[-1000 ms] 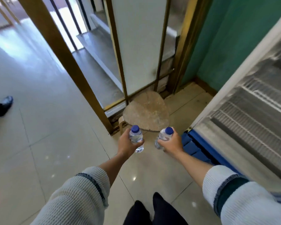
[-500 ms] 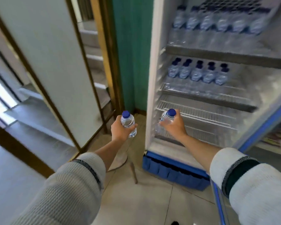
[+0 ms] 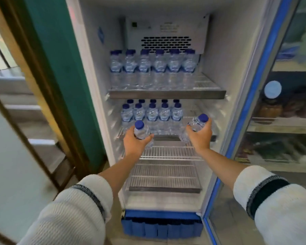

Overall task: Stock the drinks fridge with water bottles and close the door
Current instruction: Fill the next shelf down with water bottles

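The drinks fridge (image 3: 95, 71) stands open in front of me, its blue-framed glass door (image 3: 251, 110) swung out to the right. My left hand (image 3: 133, 142) grips a small blue-capped water bottle (image 3: 140, 130), held upright at the front left of the middle shelf (image 3: 168, 137). My right hand (image 3: 200, 134) grips a second bottle (image 3: 198, 122), tilted to the right, at that shelf's front right. Several bottles (image 3: 151, 114) stand in rows at the back of the middle shelf. The top shelf (image 3: 166, 93) carries a full row of bottles (image 3: 152, 63).
Two bare wire shelves (image 3: 164, 181) sit below my hands. A blue grille (image 3: 161, 227) runs along the fridge base. A green wall (image 3: 60, 59) and a gold-framed partition (image 3: 34, 82) stand to the left. Through the glass door, shelves of goods (image 3: 281, 110) show on the right.
The view has swung from the floor up to face the fridge interior. Both hands, each still holding a bottle, have risen and reached in to the middle shelf's front edge.
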A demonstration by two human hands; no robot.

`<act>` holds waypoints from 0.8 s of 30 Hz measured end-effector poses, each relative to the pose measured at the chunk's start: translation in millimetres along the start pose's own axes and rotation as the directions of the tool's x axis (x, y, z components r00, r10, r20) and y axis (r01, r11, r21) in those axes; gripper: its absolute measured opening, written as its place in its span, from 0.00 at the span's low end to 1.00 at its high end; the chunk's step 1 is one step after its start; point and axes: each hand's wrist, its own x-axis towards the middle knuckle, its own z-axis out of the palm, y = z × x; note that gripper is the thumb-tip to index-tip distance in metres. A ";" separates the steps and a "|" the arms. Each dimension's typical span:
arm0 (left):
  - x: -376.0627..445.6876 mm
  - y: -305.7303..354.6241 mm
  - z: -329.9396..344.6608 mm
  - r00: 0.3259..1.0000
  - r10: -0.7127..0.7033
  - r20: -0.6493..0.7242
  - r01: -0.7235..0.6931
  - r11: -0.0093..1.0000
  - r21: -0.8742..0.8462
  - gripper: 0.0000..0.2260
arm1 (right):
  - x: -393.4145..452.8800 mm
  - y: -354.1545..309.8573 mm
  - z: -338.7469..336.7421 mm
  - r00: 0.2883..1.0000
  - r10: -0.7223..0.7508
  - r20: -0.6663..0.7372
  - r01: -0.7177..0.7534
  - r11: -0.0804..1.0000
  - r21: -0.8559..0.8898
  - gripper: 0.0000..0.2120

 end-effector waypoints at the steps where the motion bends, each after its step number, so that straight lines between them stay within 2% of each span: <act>1: 9.1 1.6 13.8 1.000 0.014 0.005 -0.014 1.000 0.012 0.26 | 14.7 7.2 -1.4 1.000 -0.006 -0.009 0.006 1.000 -0.006 0.23; 3: 23.8 6.3 35.3 0.999 0.029 0.013 -0.030 0.999 0.037 0.27 | 40.7 20.1 -1.2 1.000 0.005 0.003 -0.005 1.000 -0.008 0.25; 7: 48.4 15.3 69.8 0.998 0.065 0.009 -0.066 0.991 0.120 0.24 | 99.4 52.1 11.4 0.993 -0.009 0.114 0.016 0.998 -0.061 0.29; 11: 63.2 7.0 87.0 0.998 0.054 -0.016 -0.050 0.982 0.183 0.28 | 138.5 71.1 29.8 0.967 0.001 0.255 0.032 0.992 -0.126 0.27; 13: 66.5 5.8 90.7 0.997 0.049 -0.055 -0.038 0.980 0.194 0.26 | 146.9 70.7 35.7 0.949 0.009 0.316 0.029 0.993 -0.115 0.26; 19: 76.6 1.9 97.7 0.989 0.111 -0.095 -0.086 0.967 0.240 0.21 | 171.3 81.7 50.7 0.921 0.095 0.377 -0.069 0.994 -0.080 0.33; 24: 80.2 -9.0 100.6 0.972 0.197 -0.125 -0.163 0.957 0.238 0.24 | 183.7 79.3 54.7 0.852 0.139 0.505 -0.127 0.990 -0.058 0.30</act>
